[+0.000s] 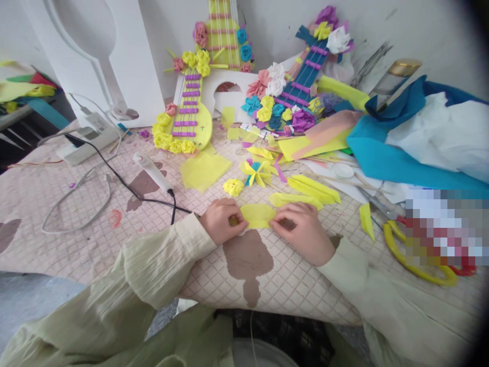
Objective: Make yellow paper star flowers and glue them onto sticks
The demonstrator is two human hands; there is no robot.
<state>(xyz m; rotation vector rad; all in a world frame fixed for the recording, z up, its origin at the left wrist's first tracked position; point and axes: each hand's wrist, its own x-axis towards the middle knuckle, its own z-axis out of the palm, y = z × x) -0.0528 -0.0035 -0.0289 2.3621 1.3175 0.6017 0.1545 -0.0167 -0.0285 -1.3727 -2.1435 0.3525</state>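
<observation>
Between my two hands is a small piece of yellow crepe paper [258,214], its near edge folded into a narrow strip. My left hand [224,220] pinches its left end, and my right hand [301,229] pinches the right end. Just beyond lie a yellow paper rose [233,187], a flower of yellow, teal and purple strips [256,173], and folded yellow paper strips [313,188]. Farther left a flat yellow paper sheet [204,167] rests on the quilted tablecloth [206,285].
Paper-flower-decorated model instruments [191,109] lean at the back. To the left are a white glue gun [153,171] with a black cord and a power strip [86,137]. Yellow-handled scissors [416,267] and blue crepe paper [385,148] lie at right.
</observation>
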